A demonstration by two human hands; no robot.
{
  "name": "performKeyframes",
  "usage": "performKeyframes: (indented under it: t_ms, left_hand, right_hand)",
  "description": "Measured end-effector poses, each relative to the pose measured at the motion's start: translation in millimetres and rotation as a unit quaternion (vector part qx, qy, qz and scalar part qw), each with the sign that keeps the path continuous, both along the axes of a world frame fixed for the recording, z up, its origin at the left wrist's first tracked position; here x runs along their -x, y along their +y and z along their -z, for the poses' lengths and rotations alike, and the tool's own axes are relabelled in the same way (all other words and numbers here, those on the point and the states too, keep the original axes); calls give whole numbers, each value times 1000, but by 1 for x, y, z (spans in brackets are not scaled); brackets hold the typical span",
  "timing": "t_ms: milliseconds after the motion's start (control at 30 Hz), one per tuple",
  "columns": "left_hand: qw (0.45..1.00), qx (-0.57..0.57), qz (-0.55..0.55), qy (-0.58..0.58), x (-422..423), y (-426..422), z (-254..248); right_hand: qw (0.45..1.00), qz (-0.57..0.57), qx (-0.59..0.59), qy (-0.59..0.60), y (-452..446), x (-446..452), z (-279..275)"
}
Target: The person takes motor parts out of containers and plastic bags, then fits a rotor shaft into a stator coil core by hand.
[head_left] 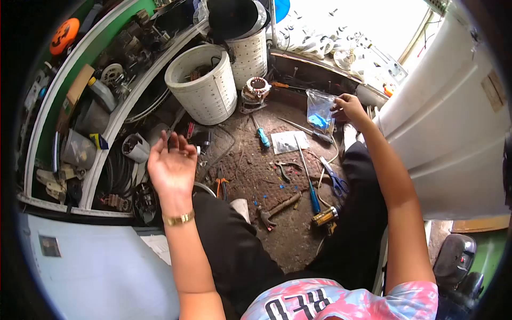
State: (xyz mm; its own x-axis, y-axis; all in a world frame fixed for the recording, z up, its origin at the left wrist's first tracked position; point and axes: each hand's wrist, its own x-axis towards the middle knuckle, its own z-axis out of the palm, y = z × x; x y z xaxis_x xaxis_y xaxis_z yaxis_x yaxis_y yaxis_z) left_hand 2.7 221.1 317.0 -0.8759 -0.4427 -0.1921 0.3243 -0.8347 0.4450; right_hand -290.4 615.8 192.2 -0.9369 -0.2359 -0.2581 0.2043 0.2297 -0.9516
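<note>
My right hand (352, 109) pinches the top of a clear plastic bag (316, 101) with bright blue pieces (320, 121) at its bottom. My left hand (173, 160) is raised, palm up, fingers loosely curled and apart, with nothing in it. Below the bag, a white paper sheet (285, 143) lies on the floor. Around it are a teal-handled screwdriver (263, 137), a long blue-handled screwdriver (313, 197), pliers (288, 170), scissors (334, 177) and a hammer (280, 207). A copper-wound motor stator (256, 92) stands farther back.
Two perforated white tubs (200, 90) stand at the back. Crowded shelves (114, 125) run along the left. Orange-handled pliers (221, 184) and a yellow-brown cylindrical part (325, 215) lie between my legs. A large pale panel (432, 133) rises on the right.
</note>
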Motion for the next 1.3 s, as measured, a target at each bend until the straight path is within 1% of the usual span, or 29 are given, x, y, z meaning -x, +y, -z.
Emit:
performKeyframes:
  t_ms: [67, 167, 333, 433, 467, 500, 567, 600, 633, 667, 700, 733, 800, 867, 900, 933, 1000, 1033, 1133, 1300]
  left_hand:
    - [1000, -7, 21, 20, 2, 11, -7]
    - [998, 2, 42, 41, 3, 31, -18]
    - [994, -33, 91, 49, 1, 46, -24]
    - [992, -30, 96, 76, -1, 42, -22]
    - [993, -23, 89, 72, -2, 39, -22]
    - [993, -20, 86, 76, -3, 36, -22]
    - [993, -13, 78, 82, -7, 31, -23]
    - [995, -6, 69, 77, -10, 29, -23]
    - [995, -3, 59, 79, -11, 27, -24]
    - [995, -1, 49, 83, -13, 25, -25]
    - [995, -1, 39, 87, -15, 22, -25]
    - [995, 17, 29, 94, -16, 18, -25]
    - [995, 16, 8, 96, -18, 14, -25]
    - [995, 4, 6, 97, -20, 11, -24]
    - [996, 5, 1, 84, -21, 12, -25]
    - [997, 10, 0, 79, -24, 11, -25]
    - [997, 2, -7, 73, -26, 12, -24]
    - [997, 10, -17, 71, -27, 13, -24]
    - [997, 27, -56, 55, -27, 12, -21]
    - [997, 40, -67, 16, -27, 14, -12]
  right_hand:
    - [999, 9, 27, -22, -13, 5, 6]
    - [999, 1, 21, -31, -32, 24, 18]
    - [1000, -13, -15, -9, -73, 67, 45]
    - [999, -15, 27, 30, -100, 97, 65]
    - [999, -23, 17, 32, -106, 103, 70]
    - [999, -30, 1, 45, -113, 97, 62]
    - [987, 7, -47, 152, -127, 87, 55]
    - [954, 20, -83, 287, -128, 98, 70]
    - [975, 41, 20, 217, -134, 70, 33]
    - [972, 110, 136, 157, -141, 38, -6]
    - [943, 150, 272, 116, -138, 19, -29]
    - [873, 60, 452, 174, -121, 11, -26]
    - [745, 12, 642, 180, -97, -72, -98]
    - [629, -55, 753, 184, -77, -162, -163]
    - [601, -127, 767, 187, -68, -199, -184]
    - [601, -202, 747, 202, -65, -225, -198]
    - [625, -324, 663, 256, -65, -268, -219]
    - [635, -360, 624, 280, -68, -283, -226]
    - [659, -401, 536, 341, -76, -316, -239]
    - [663, -416, 473, 404, -73, -351, -253]
